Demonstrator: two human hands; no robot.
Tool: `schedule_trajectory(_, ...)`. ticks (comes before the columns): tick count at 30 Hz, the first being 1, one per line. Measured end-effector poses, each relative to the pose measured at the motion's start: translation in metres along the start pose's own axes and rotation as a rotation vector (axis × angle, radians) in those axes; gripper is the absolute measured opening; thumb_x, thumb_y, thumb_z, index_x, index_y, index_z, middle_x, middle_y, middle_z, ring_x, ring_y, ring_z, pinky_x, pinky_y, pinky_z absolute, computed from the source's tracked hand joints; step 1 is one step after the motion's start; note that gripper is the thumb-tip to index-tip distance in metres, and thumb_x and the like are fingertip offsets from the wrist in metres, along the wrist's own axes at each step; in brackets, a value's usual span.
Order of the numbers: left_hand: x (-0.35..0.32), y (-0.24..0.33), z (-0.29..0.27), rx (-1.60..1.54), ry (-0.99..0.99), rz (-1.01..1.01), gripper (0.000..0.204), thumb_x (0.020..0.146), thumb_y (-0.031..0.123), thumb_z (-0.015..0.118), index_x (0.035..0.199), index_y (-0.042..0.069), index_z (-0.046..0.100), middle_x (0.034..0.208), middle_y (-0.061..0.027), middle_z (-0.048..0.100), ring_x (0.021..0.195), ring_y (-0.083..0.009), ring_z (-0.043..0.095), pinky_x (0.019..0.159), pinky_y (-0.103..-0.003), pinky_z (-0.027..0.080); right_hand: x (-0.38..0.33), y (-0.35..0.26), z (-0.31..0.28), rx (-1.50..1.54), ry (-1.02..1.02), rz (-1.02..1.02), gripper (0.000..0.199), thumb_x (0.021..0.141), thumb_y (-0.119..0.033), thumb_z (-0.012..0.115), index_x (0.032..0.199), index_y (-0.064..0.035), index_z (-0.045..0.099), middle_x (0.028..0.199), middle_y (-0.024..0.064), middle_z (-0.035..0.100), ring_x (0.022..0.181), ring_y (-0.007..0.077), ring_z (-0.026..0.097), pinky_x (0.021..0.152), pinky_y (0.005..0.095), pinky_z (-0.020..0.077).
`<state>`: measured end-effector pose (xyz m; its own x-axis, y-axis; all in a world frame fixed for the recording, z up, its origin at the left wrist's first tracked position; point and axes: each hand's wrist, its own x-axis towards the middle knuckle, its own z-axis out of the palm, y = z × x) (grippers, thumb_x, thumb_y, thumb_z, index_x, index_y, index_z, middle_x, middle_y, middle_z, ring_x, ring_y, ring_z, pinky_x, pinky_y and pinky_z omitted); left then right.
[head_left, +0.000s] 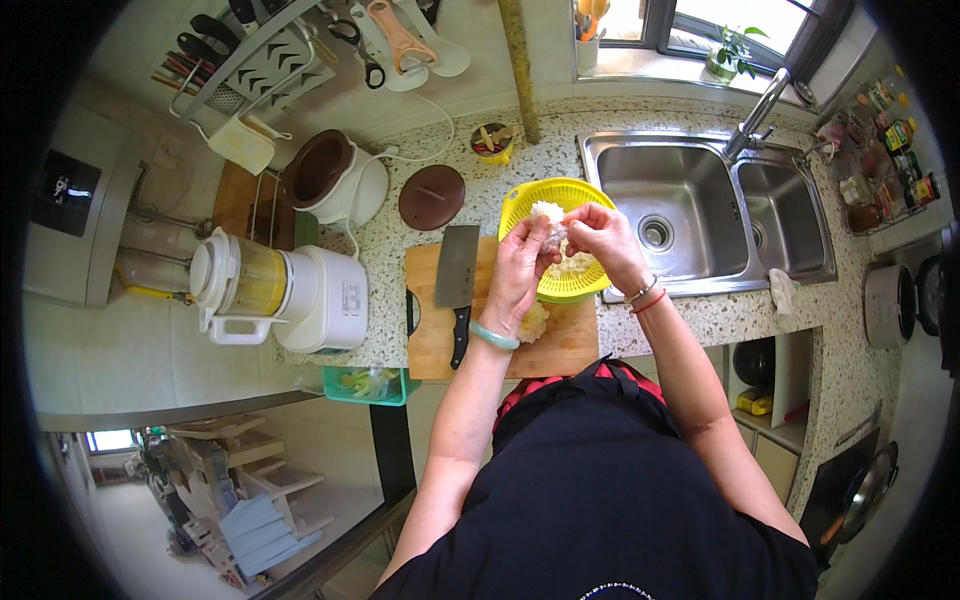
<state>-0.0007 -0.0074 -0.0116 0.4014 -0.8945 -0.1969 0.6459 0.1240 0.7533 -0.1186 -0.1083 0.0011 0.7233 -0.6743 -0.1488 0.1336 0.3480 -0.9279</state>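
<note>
Above a yellow colander (pixel 518 203), my left hand (pixel 521 262) and my right hand (pixel 606 241) meet. Their fingers are closed on a ruffled, whitish, partly translucent clump of white fungus (pixel 548 212), pinched from both sides. Pale pieces (pixel 572 268) of the same look lie in the colander under my hands. On the wooden cutting board (pixel 425 262), close to my left wrist, sits another pale yellow clump (pixel 533 322). A cleaver (pixel 457 270) rests on the board left of my left forearm, its black handle toward me.
A double steel sink (pixel 660 190) with a tap (pixel 757 115) is on the right. To the left stand a blender (pixel 290 290), a white pot with brown insides (pixel 335 178) and a brown lid (pixel 432 196). A green bin (pixel 368 386) hangs at the counter's front edge.
</note>
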Motion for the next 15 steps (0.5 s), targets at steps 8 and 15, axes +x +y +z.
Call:
schedule_trajectory(8, 0.000, 0.000, 0.000, 0.124, 0.066, 0.065, 0.026, 0.092, 0.027, 0.061, 0.107, 0.006, 0.058, 0.085, 0.0007, 0.062, 0.067, -0.0051, 0.055, 0.061, -0.021, 0.049, 0.001, 0.006, 0.007, -0.679, 0.188, -0.399, 0.008, 0.081, -0.004, 0.063, 0.087, 0.0011, 0.062, 0.066, 0.0062, 0.061, 0.058, 0.0094, 0.056, 0.057, 0.0250, 0.0479)
schedule_trajectory(15, 0.003, 0.000, -0.010, 0.068, 0.033, 0.057, 0.026, 0.093, 0.028, 0.059, 0.108, 0.006, 0.058, 0.086, 0.0015, 0.061, 0.066, -0.0050, 0.054, 0.058, -0.020, 0.048, 0.012, 0.020, -0.007, -0.720, 0.192, -0.435, 0.018, 0.088, -0.017, 0.062, 0.094, 0.0006, 0.064, 0.075, 0.0079, 0.064, 0.071, 0.0092, 0.058, 0.066, 0.0251, 0.0478)
